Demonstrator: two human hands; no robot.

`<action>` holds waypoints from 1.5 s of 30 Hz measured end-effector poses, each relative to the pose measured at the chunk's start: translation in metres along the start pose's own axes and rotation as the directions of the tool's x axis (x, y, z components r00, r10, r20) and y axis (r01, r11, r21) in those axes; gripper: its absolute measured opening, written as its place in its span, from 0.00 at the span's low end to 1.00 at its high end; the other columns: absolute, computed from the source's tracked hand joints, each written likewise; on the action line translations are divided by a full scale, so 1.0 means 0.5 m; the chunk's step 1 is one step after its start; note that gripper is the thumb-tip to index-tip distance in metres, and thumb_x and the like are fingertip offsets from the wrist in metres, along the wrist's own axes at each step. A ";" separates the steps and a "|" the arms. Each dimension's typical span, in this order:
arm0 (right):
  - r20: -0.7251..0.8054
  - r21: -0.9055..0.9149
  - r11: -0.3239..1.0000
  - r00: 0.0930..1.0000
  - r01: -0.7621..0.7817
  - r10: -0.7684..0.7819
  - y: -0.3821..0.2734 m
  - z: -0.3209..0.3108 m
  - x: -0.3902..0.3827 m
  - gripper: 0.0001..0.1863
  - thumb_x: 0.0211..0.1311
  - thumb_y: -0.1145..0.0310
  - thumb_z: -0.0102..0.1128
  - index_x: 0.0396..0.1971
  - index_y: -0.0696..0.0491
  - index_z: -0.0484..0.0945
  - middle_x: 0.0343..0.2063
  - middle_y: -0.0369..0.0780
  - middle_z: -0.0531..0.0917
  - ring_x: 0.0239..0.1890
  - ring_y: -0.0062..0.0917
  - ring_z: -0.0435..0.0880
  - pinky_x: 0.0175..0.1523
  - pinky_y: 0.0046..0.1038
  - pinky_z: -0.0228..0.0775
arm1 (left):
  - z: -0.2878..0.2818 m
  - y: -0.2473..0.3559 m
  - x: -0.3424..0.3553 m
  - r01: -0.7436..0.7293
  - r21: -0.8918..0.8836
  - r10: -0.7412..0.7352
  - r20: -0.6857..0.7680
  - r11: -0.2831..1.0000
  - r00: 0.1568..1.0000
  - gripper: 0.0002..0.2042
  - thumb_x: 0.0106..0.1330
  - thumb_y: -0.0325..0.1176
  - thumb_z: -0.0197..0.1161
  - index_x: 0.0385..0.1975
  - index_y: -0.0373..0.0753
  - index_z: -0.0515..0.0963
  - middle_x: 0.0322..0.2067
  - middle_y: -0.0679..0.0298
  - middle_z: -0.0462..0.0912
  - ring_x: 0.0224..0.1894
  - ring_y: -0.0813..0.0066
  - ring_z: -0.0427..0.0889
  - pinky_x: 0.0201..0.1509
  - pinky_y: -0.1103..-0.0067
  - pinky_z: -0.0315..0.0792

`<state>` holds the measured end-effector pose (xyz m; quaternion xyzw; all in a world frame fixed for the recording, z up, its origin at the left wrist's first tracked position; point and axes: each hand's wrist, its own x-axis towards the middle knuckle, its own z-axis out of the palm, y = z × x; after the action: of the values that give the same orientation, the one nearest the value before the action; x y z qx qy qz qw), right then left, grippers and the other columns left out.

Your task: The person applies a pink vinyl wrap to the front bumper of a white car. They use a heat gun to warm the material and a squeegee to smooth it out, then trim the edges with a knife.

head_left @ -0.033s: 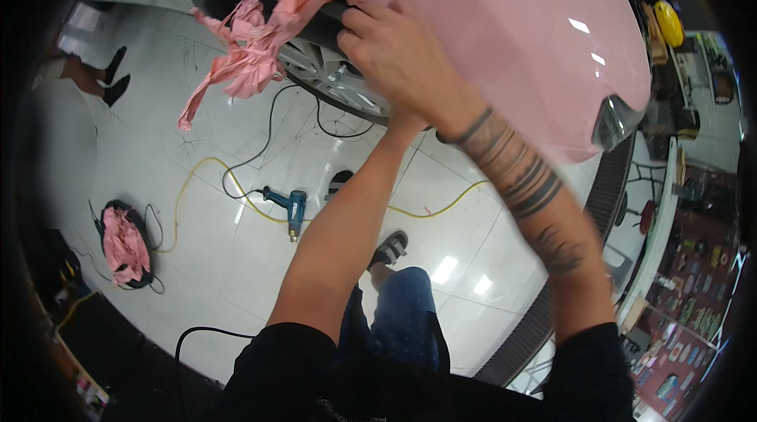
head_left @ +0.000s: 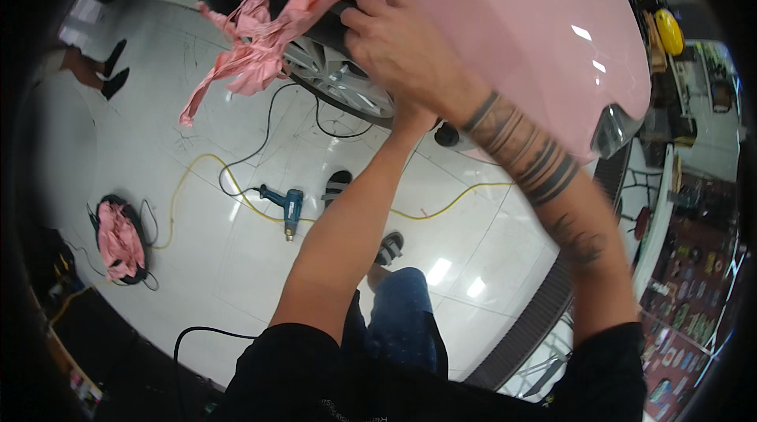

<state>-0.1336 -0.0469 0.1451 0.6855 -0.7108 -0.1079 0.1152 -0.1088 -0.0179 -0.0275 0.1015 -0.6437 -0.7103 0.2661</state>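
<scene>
Glossy pink film covers the car's body panel [head_left: 505, 43], and a crumpled loose strip of pink film [head_left: 264, 43] hangs over the tyre and wheel [head_left: 335, 75]. My right hand [head_left: 398, 47], below a forearm with dark tattooed bands, is at the wheel arch edge beside the film. Its fingers are bent and closed there; what they pinch, if anything, is hidden. Beneath it my left hand [head_left: 414, 116] reaches up behind the wheel's rim side, with only the wrist and heel showing. The right hand covers its fingers.
A teal heat gun [head_left: 290, 209] lies on the tiled floor with its black cord. A yellow hose [head_left: 185, 185] runs across the tiles. Crumpled pink film fills a dark container [head_left: 120, 240] at left. Another person's legs [head_left: 87, 71] show far left; a slatted dark strip [head_left: 536, 308] lies right.
My right forearm has swung slightly outward to the right, and the right hand has shifted a little rightward and down at the arch edge. The loose film hangs nearly the same.
</scene>
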 end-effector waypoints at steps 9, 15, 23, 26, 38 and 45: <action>0.220 -0.269 0.733 0.781 0.625 -0.585 0.102 -0.014 0.110 0.12 0.45 0.63 0.55 0.28 0.50 0.83 0.46 0.29 0.72 0.53 0.22 0.66 0.53 0.32 0.60 | -0.009 0.007 -0.007 0.174 -0.063 -0.185 -0.269 0.983 0.945 0.37 0.40 0.37 0.73 0.48 0.21 0.63 0.38 0.38 0.77 0.44 0.44 0.77 0.49 0.67 0.71; 0.269 -0.289 0.672 0.731 0.682 -0.627 0.093 -0.024 0.153 0.09 0.46 0.64 0.55 0.24 0.50 0.80 0.40 0.30 0.75 0.51 0.21 0.67 0.47 0.33 0.62 | -0.017 0.023 -0.002 0.185 -0.065 -0.195 -0.273 0.981 0.942 0.39 0.40 0.38 0.72 0.48 0.18 0.61 0.38 0.35 0.76 0.43 0.40 0.77 0.48 0.68 0.72; 0.277 -0.217 0.630 0.666 0.746 -0.693 0.079 -0.045 0.189 0.07 0.48 0.64 0.54 0.20 0.51 0.75 0.28 0.35 0.75 0.39 0.26 0.73 0.39 0.36 0.60 | -0.035 0.039 -0.004 0.350 -0.102 -0.363 -0.163 0.931 0.917 0.37 0.42 0.41 0.72 0.47 0.21 0.63 0.40 0.36 0.76 0.46 0.45 0.77 0.50 0.67 0.71; 0.330 -0.242 0.550 0.601 0.799 -0.728 0.068 -0.073 0.201 0.07 0.48 0.64 0.55 0.24 0.52 0.76 0.32 0.35 0.76 0.43 0.25 0.74 0.46 0.33 0.63 | -0.026 0.021 -0.014 0.282 -0.071 -0.291 -0.262 0.957 0.920 0.37 0.42 0.40 0.71 0.48 0.20 0.63 0.39 0.36 0.77 0.45 0.46 0.78 0.49 0.68 0.72; 0.222 -0.038 0.541 0.535 0.840 -0.815 0.105 -0.052 0.184 0.09 0.49 0.73 0.54 0.29 0.60 0.80 0.34 0.42 0.81 0.43 0.33 0.78 0.53 0.32 0.68 | -0.033 0.027 -0.015 0.304 -0.049 -0.308 -0.191 0.951 0.932 0.42 0.43 0.40 0.71 0.53 0.18 0.59 0.40 0.35 0.75 0.46 0.44 0.76 0.52 0.67 0.72; 0.291 0.125 0.797 0.746 0.590 -0.599 0.102 -0.072 0.130 0.11 0.47 0.79 0.55 0.33 0.62 0.78 0.36 0.46 0.79 0.41 0.40 0.77 0.48 0.35 0.68 | -0.031 0.015 -0.010 0.311 -0.019 -0.310 -0.155 0.950 0.938 0.43 0.43 0.42 0.71 0.55 0.19 0.58 0.42 0.34 0.74 0.47 0.43 0.75 0.53 0.66 0.71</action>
<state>-0.1731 -0.1098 0.1961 0.8508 -0.4658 -0.2381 -0.0490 -0.0954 -0.0288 -0.0237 0.2576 -0.5990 -0.7313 0.2000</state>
